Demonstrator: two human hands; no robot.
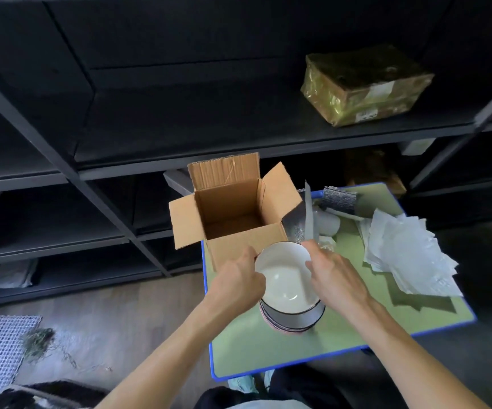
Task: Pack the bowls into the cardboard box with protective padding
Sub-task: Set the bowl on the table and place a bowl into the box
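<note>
– Left hand point(238, 276) and right hand point(334, 273) clasp top bowl point(286, 278) by opposite rims.
– Where?
– Atop stack point(293, 318), frame centre, just below open box point(233, 211). Padding point(407, 252) at right, on table point(268, 355).

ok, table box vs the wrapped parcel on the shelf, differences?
The cardboard box stands open, flaps up, bare; the parcel is closed, wrapped in shiny film, labelled. The box sits on the green table; the parcel on the dark shelf. Both are rectangular.
</note>
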